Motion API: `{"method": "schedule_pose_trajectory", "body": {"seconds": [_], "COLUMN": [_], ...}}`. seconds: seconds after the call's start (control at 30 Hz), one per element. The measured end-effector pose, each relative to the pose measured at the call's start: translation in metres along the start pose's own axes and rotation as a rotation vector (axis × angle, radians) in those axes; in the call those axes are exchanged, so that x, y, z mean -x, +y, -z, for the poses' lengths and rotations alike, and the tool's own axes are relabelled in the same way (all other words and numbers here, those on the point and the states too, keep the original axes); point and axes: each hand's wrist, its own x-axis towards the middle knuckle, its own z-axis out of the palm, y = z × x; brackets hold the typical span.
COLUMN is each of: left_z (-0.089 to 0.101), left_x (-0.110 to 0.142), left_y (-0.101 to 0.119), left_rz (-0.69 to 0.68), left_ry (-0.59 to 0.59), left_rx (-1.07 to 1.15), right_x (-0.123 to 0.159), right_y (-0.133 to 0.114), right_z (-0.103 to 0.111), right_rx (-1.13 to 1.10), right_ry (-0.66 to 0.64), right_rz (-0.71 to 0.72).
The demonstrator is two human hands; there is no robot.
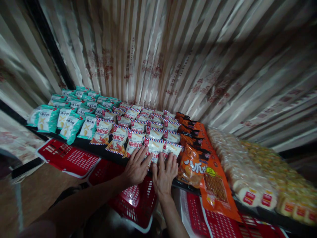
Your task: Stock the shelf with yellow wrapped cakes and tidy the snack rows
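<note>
Both my hands lie flat on the front row of white snack packets with red and blue striped edges (133, 140) laid in rows on a dark shelf (104, 150). My left hand (136, 167) has its fingers spread over one front packet. Right beside it, my right hand (164, 175) presses with stretched fingers on the neighbouring packet (173, 148). Neither hand grips anything.
Teal packets (69, 115) fill the shelf's left end. Orange packets (198, 158) lie to the right of my hands, then rows of pale wrapped cakes (237, 165) and yellow ones (279, 175). Red plastic baskets (69, 158) sit below the shelf. A striped curtain (173, 59) hangs behind.
</note>
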Motion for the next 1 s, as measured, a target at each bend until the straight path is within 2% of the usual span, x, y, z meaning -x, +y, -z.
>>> {"method": "schedule_pose_trajectory", "body": {"seconds": [0.33,0.67,0.8,1.0], "left_z": [-0.005,-0.005,-0.005,-0.002], "left_x": [-0.002,-0.003,-0.003,-0.001], "left_y": [0.002,0.002,0.002,-0.001], "left_rz": [0.015,0.022,0.021,-0.004], "left_ry": [-0.01,-0.052,-0.04,-0.02], "left_rx": [0.012,-0.009,-0.017,0.001], "right_x": [0.002,0.002,0.002,0.002], "right_y": [0.005,0.004,0.003,0.003], "right_z": [-0.001,-0.006,-0.007,-0.01], "right_rx": [-0.024,0.02,0.007,0.013], "right_ry": [-0.019,-0.012,-0.004,0.002], "right_rz": [-0.067,-0.027,0.026,0.023]}}
